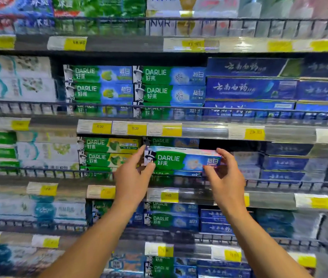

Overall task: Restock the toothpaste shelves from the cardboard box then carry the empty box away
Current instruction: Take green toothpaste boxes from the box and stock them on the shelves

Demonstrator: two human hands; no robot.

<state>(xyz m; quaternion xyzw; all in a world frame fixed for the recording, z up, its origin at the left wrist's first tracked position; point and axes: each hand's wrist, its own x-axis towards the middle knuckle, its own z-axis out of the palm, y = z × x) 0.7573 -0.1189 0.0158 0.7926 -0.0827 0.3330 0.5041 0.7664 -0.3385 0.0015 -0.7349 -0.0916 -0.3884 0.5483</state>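
A Darlie toothpaste box (pixel 183 159) is held level at frame centre, pinched at its ends by the left hand (pixel 132 180) and right hand (pixel 226 178), before the third shelf (pixel 279 185) from the top.

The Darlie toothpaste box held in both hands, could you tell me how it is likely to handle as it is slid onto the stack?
The Darlie toothpaste box probably stays stiff: it spans level between the left hand and right hand, gripped only at its ends. Its flat faces suggest it will slide and stack, not roll. Fingertip pinches seem enough, so it is likely light.
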